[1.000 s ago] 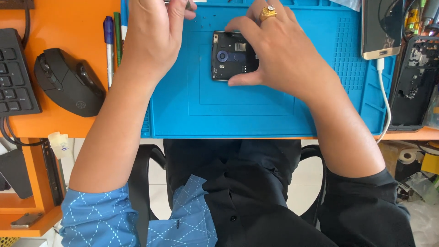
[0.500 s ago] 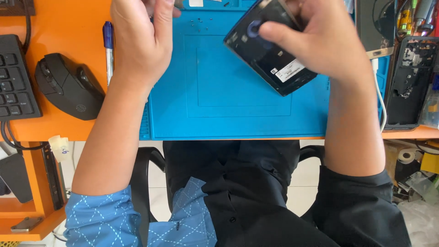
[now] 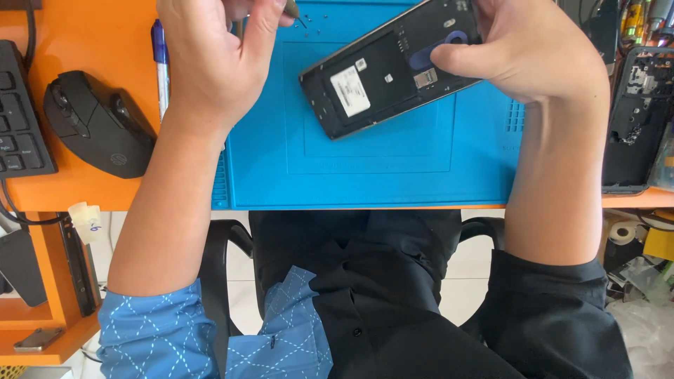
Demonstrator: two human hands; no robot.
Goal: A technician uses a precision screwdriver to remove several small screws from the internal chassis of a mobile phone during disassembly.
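My right hand (image 3: 526,49) grips an opened black smartphone (image 3: 379,77) by its upper end and holds it tilted above the blue work mat (image 3: 365,168); its back is off, showing a black battery with a white label. My left hand (image 3: 210,56) hovers at the mat's top left corner, fingers pinched around a thin tool (image 3: 290,8) whose tip points toward several tiny screws (image 3: 309,21) lying on the mat.
A black mouse (image 3: 98,123) and part of a keyboard (image 3: 21,112) lie left on the orange desk (image 3: 84,35). A pen (image 3: 161,63) lies beside the mat. A black phone part (image 3: 635,119) and cluttered tools sit at the right edge.
The phone was lying flat on the mat under my right hand; it has been lifted and turned, now tilted with its long side showing. My left hand stayed near the mat's top left.
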